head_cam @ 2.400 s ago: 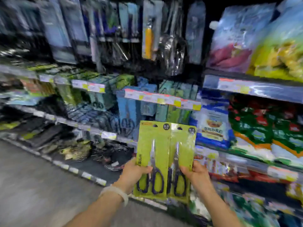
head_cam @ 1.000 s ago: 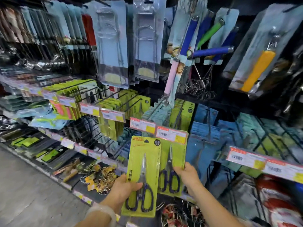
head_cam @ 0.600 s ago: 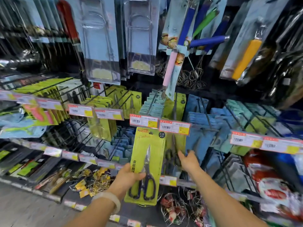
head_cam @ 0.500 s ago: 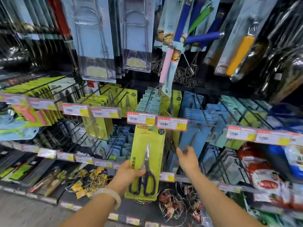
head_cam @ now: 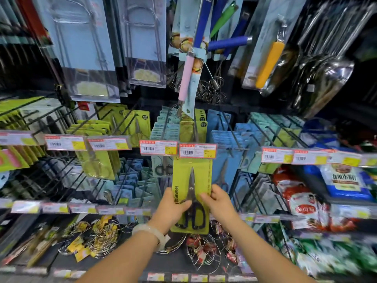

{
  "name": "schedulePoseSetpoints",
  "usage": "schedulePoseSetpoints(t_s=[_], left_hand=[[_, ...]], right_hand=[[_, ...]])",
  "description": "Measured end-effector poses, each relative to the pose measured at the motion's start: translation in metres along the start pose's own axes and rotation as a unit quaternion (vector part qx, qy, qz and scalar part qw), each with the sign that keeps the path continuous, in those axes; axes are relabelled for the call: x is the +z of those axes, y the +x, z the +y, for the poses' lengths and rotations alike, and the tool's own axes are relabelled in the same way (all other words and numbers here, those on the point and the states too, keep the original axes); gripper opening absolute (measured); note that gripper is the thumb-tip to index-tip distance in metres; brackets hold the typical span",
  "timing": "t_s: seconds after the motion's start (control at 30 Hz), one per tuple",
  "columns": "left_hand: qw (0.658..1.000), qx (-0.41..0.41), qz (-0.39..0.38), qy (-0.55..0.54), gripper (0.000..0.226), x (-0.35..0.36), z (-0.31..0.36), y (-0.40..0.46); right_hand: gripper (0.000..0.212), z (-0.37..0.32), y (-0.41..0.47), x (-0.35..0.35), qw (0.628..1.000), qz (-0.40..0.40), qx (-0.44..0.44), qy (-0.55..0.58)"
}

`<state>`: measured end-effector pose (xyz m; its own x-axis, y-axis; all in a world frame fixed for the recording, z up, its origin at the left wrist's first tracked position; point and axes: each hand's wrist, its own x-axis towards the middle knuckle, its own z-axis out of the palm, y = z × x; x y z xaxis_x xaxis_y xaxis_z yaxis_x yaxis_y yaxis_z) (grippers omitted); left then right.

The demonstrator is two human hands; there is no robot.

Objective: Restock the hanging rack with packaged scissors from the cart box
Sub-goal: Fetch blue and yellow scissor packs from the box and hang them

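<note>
Right hand (head_cam: 219,201) has joined left hand (head_cam: 173,209) — both grips clamped on scissors pack (head_cam: 191,180), either side.

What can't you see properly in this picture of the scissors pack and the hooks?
- Top of the green scissors pack, head view: behind a price tag, so whether it is on the hook is hidden.
- Left hand and right hand cover its sides.
- Price tag numbers: too small.
- Cart box: out of frame.
</note>
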<state>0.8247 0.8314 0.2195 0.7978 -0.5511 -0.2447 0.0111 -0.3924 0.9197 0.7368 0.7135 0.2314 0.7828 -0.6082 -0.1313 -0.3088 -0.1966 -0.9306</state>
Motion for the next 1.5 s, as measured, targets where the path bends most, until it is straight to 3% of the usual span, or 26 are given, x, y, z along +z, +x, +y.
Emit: schedulePoseSetpoints(t_s=[0.17, 0.7, 0.9, 1.0, 1.1, 1.27, 1.5], left_hand=[[0.999, 0.035, -0.004, 0.018, 0.035, 0.009, 0.016, 0.015], [0.999, 0.015, 0.023, 0.037, 0.034, 0.013, 0.008, 0.027], [0.993, -0.07, 0.034, 0.09, 0.065, 0.017, 0.001, 0.045], [0.97, -0.12, 0.012, 0.212, 0.077, 0.022, -0.001, 0.043], [0.939, -0.092, -0.034, 0.329, 0.076, 0.034, 0.007, 0.034], [0.866, 0.035, -0.091, 0.491, 0.084, 0.079, 0.037, 0.021], [0.785, 0.17, -0.182, 0.567, 0.081, 0.198, 0.085, -0.015]], right_hand=[[0.01, -0.004, 0.02, -0.014, 0.999, 0.033, 0.01, -0.026], [0.017, 0.009, 0.039, 0.001, 0.998, 0.033, 0.041, -0.038], [0.048, 0.008, 0.045, -0.002, 0.985, 0.011, 0.094, -0.145], [0.056, 0.016, 0.037, -0.009, 0.974, -0.001, 0.102, -0.2], [0.053, 0.023, 0.027, -0.023, 0.959, -0.018, 0.097, -0.267], [0.053, 0.041, 0.01, -0.056, 0.932, -0.016, 0.079, -0.353], [0.068, 0.081, -0.036, -0.163, 0.874, 0.054, 0.078, -0.477]])
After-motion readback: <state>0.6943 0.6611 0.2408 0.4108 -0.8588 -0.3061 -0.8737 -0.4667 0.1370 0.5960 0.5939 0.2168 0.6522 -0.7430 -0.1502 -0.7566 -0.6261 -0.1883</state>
